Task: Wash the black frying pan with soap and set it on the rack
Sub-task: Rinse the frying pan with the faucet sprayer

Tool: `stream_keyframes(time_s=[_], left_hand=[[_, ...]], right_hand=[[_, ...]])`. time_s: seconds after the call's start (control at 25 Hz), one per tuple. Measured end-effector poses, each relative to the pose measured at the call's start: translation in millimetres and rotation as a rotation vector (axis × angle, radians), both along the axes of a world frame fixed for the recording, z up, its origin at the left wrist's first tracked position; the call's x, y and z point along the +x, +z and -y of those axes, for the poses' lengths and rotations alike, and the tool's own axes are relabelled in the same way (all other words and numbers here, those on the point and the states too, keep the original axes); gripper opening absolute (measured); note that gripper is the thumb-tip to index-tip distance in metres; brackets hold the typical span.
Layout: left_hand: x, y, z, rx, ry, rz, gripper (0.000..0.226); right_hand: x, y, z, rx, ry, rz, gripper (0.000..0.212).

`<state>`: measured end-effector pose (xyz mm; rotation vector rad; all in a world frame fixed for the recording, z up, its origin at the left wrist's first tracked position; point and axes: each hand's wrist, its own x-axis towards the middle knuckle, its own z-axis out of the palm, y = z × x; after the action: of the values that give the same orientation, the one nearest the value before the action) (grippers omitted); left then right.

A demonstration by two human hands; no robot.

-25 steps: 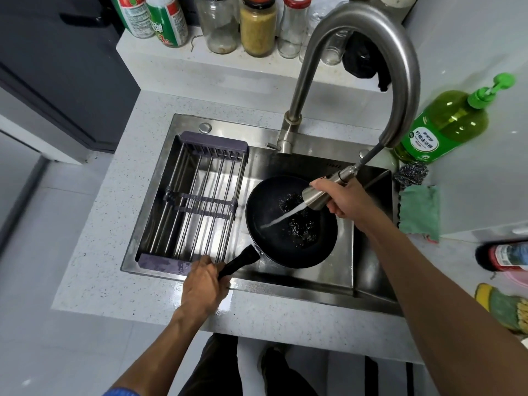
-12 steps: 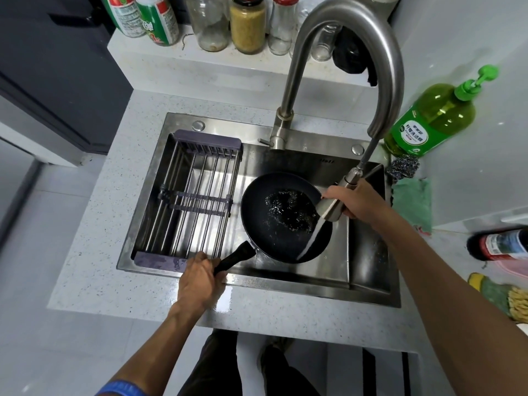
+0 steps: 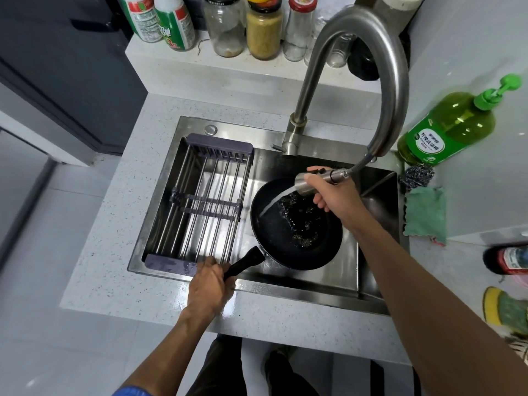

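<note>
The black frying pan (image 3: 274,241) sits tilted in the steel sink (image 3: 348,270), with water pooled and splashing inside it. My left hand (image 3: 207,287) grips the pan's black handle (image 3: 243,265) at the sink's front edge. My right hand (image 3: 333,192) holds the pull-out faucet sprayer head (image 3: 311,182) over the pan's far right rim. A stream of water runs from it leftward onto the pan's inner surface. The drying rack (image 3: 200,207) of metal bars with purple ends spans the sink's left half, bare. A green soap pump bottle (image 3: 448,130) stands at the right.
The curved faucet neck (image 3: 380,61) arches over the sink. A steel scourer (image 3: 415,177) and a green cloth (image 3: 425,215) lie on the right counter. Jars and bottles (image 3: 263,27) line the back ledge. A sponge (image 3: 505,310) and another bottle (image 3: 511,260) are at the far right.
My right hand swung the sprayer from the pan's near right edge up to its far rim, and the stream now points left across the pan. My left hand keeps its grip on the handle.
</note>
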<state>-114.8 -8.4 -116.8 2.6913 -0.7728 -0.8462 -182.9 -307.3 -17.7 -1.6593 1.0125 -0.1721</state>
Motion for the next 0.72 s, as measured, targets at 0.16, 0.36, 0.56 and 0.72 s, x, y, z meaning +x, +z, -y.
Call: stream_keyframes(time_s=[0.16, 0.36, 0.56, 0.72], left_hand=[[1, -1, -1, -0.007, -0.016, -0.003, 0.025], [-1, 0, 0, -0.019, -0.014, 0.011, 0.023], [-2, -1, 2, -0.012, 0.006, 0.027, 0.023], [-2, -1, 2, -0.034, 0.066, 0.01, 0.025]], right_hand=[[5, 2, 5, -0.028, -0.078, 0.055, 0.023], [1, -2, 21, -0.145, -0.104, -0.022, 0.031], [-10, 4, 28, -0.274, -0.082, -0.043, 0.015], [-19, 6, 36, -0.395, -0.023, -0.147, 0.018]])
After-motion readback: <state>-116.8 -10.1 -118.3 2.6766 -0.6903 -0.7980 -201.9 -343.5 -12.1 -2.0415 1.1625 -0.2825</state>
